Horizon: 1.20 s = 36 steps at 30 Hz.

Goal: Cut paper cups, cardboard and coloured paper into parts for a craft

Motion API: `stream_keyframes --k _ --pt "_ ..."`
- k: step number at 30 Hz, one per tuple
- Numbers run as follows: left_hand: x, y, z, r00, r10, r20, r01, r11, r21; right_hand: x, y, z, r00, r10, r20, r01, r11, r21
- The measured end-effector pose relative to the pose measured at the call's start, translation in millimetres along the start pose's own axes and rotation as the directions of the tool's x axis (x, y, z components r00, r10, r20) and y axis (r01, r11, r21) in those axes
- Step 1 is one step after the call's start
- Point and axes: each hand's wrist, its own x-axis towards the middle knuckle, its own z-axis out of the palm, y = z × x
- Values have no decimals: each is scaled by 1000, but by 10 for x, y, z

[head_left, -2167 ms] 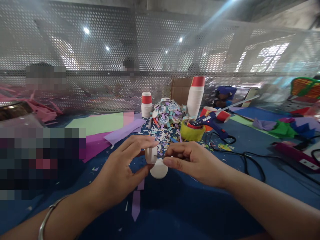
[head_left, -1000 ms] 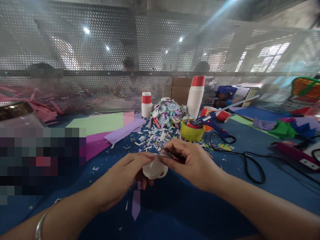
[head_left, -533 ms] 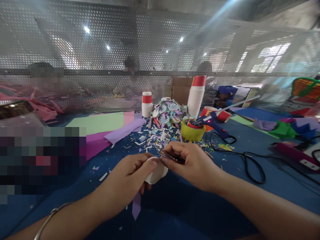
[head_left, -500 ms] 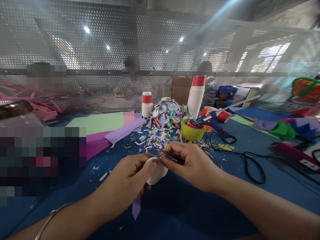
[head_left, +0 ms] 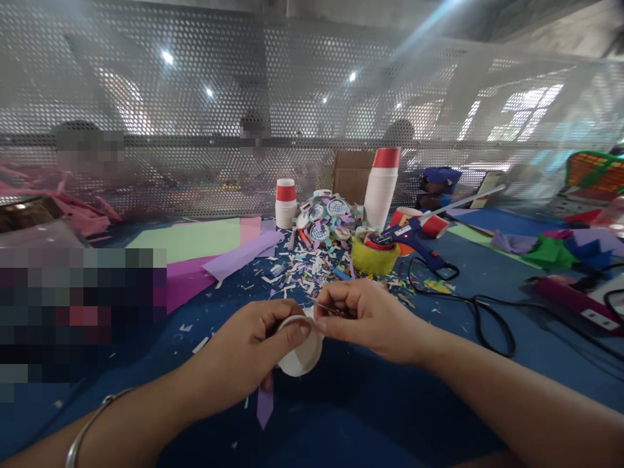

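Observation:
My left hand (head_left: 253, 348) is closed on a round white paper cup bottom (head_left: 303, 354), its thumb pressed over the rim and its hollow side turned toward me. A pointed purple paper strip (head_left: 264, 408) hangs below the left fingers; how it is attached is hidden. My right hand (head_left: 363, 318) pinches at the upper right edge of the cup bottom. A thin dark metal tool (head_left: 331, 308) lies within its fingers, mostly covered, so its kind cannot be told.
Paper scraps (head_left: 302, 273) litter the blue table. Behind them are a pile of decorated discs (head_left: 324, 218), stacked paper cups (head_left: 383, 195) and yellow tape (head_left: 375, 260). A blue glue gun (head_left: 414, 237) trails a black cord (head_left: 480, 318). Coloured paper (head_left: 195, 237) lies left, beside a blurred-out area.
The cup bottom has tipped so that its round hollow side now shows more fully. The left thumb has shifted onto its rim, and the right-hand tool shows less.

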Motion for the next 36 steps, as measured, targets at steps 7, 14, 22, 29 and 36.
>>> stream_keyframes --k 7,14,22,29,36 --pt "9 -8 -5 994 -59 92 64 997 -45 -23 -35 34 1000 3 -21 -2 1000 12" --pt "7 10 49 999 13 42 -9 997 -72 -17 -30 -14 997 72 3 -71 977 199" --pt "-22 38 84 989 139 -44 -145 976 -162 -44 -70 -57 994 5 106 -43 934 356" --pt "1 55 24 988 54 -146 -99 941 -323 -53 -67 -33 991 -117 -64 123 986 108" --pt "18 23 -15 968 122 -220 -191 927 -324 -96 -64 -26 975 -183 -128 152 964 -218"
